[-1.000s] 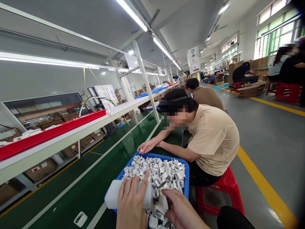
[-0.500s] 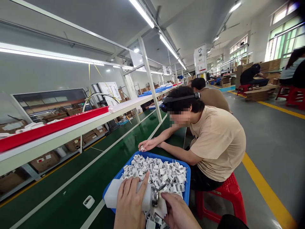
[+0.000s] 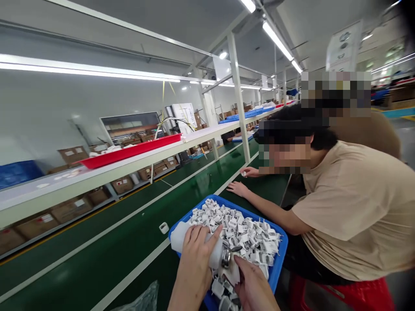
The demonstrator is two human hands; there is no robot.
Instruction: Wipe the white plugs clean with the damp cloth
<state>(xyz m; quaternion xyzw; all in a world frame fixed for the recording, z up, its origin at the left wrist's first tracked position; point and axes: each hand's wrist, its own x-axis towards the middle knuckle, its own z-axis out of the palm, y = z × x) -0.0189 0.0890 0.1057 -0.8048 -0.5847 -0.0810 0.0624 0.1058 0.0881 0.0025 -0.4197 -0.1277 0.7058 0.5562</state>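
My left hand wraps around a white plastic bottle, fingers curled over its top side, holding it level above the near end of a blue tray. The bottle's metal tip points toward 3 o'clock, and my right hand meets it there, fingertips pinched on a small white plug pressed up against the tip. The tray is heaped with many more white plugs, spreading out from my hands toward 1 o'clock. At 10 o'clock, 1 loose white part lies alone on the green belt. At 2 o'clock a person in a tan shirt leans over the belt, 1 hand flat beyond the tray. A red tray sits on the white shelf at 11 o'clock.
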